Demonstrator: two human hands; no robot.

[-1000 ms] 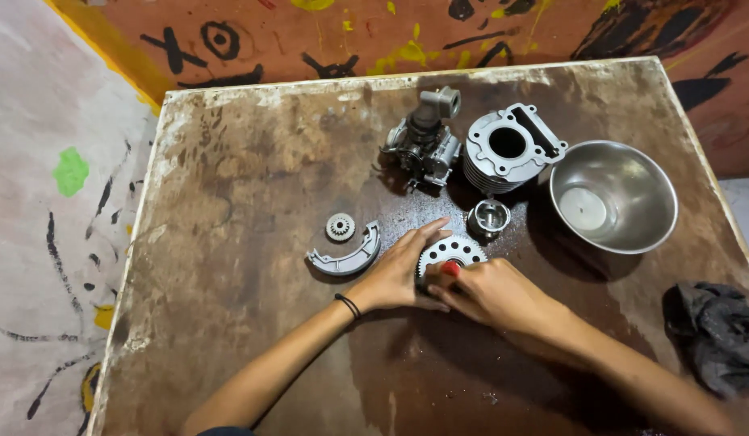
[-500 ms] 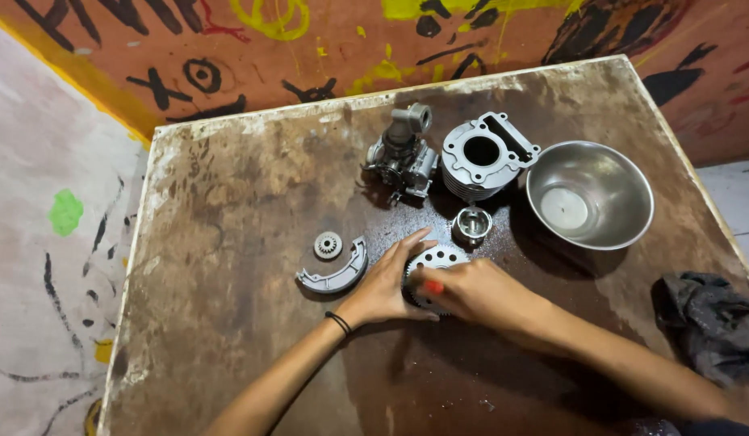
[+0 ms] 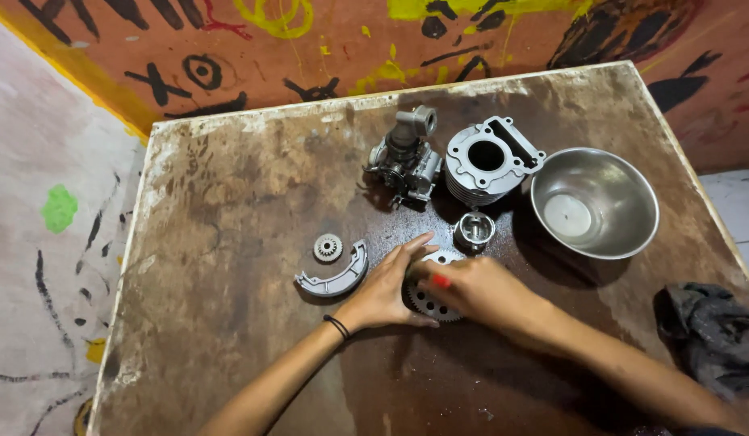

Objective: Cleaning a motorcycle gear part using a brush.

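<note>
A toothed metal sprocket (image 3: 436, 303) lies flat on the stained brown table (image 3: 229, 242). My left hand (image 3: 388, 287), a black band on its wrist, rests on the sprocket's left edge with fingers spread. Over the right half of the sprocket lies my right hand (image 3: 471, 289), a red-painted thumbnail showing; most of the disc is hidden beneath both hands. Just left of them sit a curved grey brake shoe (image 3: 334, 278) and a small gear (image 3: 328, 247). A small piston (image 3: 474, 230) stands right behind the sprocket.
At the back stand a carburettor (image 3: 407, 159), a finned engine cylinder (image 3: 487, 168) and a steel bowl (image 3: 594, 202). A dark rag (image 3: 709, 331) lies at the table's right edge. A painted orange wall runs behind; the floor is at left.
The view has shifted, so the table sits lower and closer in the frame. Both hands stay on the sprocket with only slight finger movement.
</note>
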